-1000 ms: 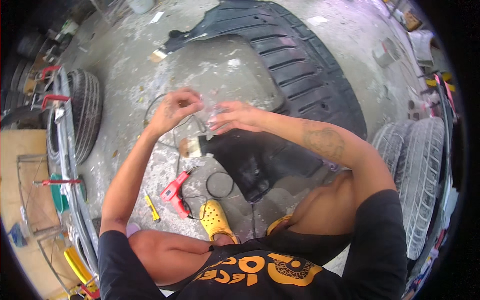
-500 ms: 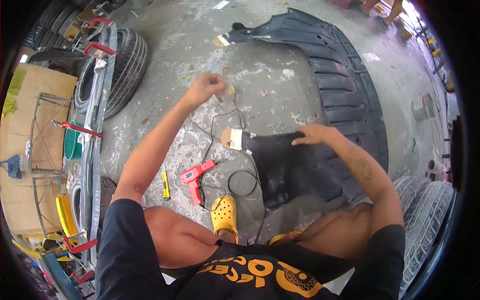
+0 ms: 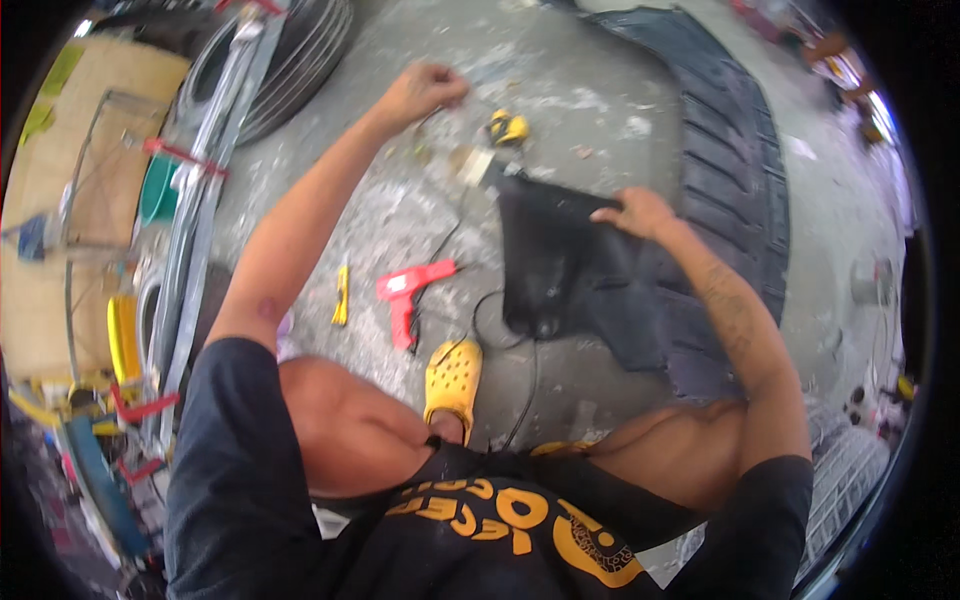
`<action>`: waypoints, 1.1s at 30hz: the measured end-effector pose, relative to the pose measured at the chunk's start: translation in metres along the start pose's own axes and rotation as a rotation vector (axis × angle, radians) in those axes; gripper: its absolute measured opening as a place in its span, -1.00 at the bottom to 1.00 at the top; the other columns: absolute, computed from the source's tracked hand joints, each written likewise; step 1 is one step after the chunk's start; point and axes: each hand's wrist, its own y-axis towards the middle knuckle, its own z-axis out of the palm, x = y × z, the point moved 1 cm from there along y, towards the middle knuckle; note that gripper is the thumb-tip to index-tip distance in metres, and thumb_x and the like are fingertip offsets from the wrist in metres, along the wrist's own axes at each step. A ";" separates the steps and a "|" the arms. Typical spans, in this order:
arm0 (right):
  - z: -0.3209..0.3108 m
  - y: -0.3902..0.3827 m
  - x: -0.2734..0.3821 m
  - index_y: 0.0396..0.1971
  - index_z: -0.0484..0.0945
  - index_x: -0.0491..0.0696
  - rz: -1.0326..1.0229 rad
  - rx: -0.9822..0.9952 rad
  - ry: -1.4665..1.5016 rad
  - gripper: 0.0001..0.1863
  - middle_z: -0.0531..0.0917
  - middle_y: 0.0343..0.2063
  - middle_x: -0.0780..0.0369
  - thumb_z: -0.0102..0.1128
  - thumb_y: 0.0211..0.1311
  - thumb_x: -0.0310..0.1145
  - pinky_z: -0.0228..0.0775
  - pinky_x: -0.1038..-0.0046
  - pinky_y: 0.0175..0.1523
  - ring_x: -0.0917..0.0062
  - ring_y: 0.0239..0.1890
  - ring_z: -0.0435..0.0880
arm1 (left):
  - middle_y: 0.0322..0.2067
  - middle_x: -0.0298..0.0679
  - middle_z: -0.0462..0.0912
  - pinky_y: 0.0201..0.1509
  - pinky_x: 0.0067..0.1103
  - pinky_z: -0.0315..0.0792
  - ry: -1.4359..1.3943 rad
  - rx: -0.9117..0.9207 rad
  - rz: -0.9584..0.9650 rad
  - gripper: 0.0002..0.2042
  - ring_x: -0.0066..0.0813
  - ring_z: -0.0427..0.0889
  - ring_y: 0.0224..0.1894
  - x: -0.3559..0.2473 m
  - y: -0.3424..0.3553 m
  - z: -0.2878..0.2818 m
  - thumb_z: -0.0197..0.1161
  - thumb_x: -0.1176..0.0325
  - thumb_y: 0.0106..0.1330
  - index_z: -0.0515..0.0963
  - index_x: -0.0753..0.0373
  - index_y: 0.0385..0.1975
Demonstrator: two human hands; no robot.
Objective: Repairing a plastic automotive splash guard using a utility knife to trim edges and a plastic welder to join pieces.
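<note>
My right hand grips the upper edge of a black moulded plastic panel, thumb on top. The panel's far-left end has a pale strip and looks raised and blurred. Out ahead on the left, my left hand is closed in a pinch above the floor, apart from the panel; whatever it holds is too small or blurred to tell. Just beyond the panel's end lies a small yellow-and-black thing. A red pistol-shaped corded tool and a yellow utility knife rest on the floor near my shoe.
The panel's long ribbed part curves away on the right. Along the left runs a metal bar with red clamps, beside a tyre and a green bucket. Another tyre sits at the lower right. A bucket stands farther right.
The view has shifted, so floor things sit lower-body-ward. My right hand has moved the panel's end away from me. My left hand has gone farther out. The yellow-and-black thing now shows clearly.
</note>
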 end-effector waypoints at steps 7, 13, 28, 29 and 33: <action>-0.020 0.037 -0.015 -0.20 0.68 -0.22 0.112 0.025 -0.054 -0.16 0.70 -0.25 -0.10 0.25 0.03 0.40 0.46 0.16 0.05 0.07 -0.08 0.69 | -0.42 -0.27 0.69 -0.16 -0.58 0.53 0.168 0.146 -0.091 -0.76 -0.57 0.65 -0.35 0.015 -0.073 -0.042 0.24 0.27 0.30 0.64 0.36 -0.32; -0.028 0.052 -0.019 0.04 0.57 -0.26 0.168 -0.091 -0.077 -0.08 0.68 -0.11 -0.12 0.25 0.07 0.38 0.42 0.22 0.14 0.10 0.04 0.66 | -0.37 -0.26 0.72 -0.20 -0.55 0.56 -0.047 0.193 -0.272 -0.80 -0.54 0.68 -0.33 0.078 -0.164 0.013 0.27 0.34 0.28 0.66 0.35 -0.24; 0.046 -0.023 0.149 0.08 0.45 -0.23 -0.339 0.102 0.647 -0.36 0.69 -0.28 0.06 0.50 0.01 -0.29 0.49 0.36 0.01 0.29 -0.17 0.69 | -0.28 -0.44 0.65 -0.13 -0.70 0.41 -0.767 0.379 -0.288 -0.87 -0.74 0.56 -0.24 0.074 -0.156 0.149 0.26 0.40 0.32 0.62 0.28 -0.21; 0.051 -0.024 0.149 0.04 0.45 -0.23 -0.206 0.215 0.747 -0.39 0.69 -0.33 0.11 0.51 -0.01 -0.35 0.49 0.38 -0.04 0.34 -0.21 0.68 | -0.28 -0.44 0.65 -0.13 -0.70 0.41 -0.769 0.388 -0.297 -0.87 -0.74 0.56 -0.24 0.078 -0.156 0.153 0.26 0.40 0.32 0.62 0.28 -0.21; 0.088 -0.034 0.141 -0.03 0.46 -0.22 -0.017 0.191 0.918 -0.47 0.66 -0.43 0.21 0.49 -0.03 -0.46 0.46 0.45 -0.11 0.50 -0.30 0.65 | -0.26 -0.42 0.67 -0.11 -0.67 0.43 -0.741 0.446 -0.318 -0.87 -0.70 0.57 -0.21 0.090 -0.157 0.164 0.27 0.42 0.33 0.65 0.28 -0.20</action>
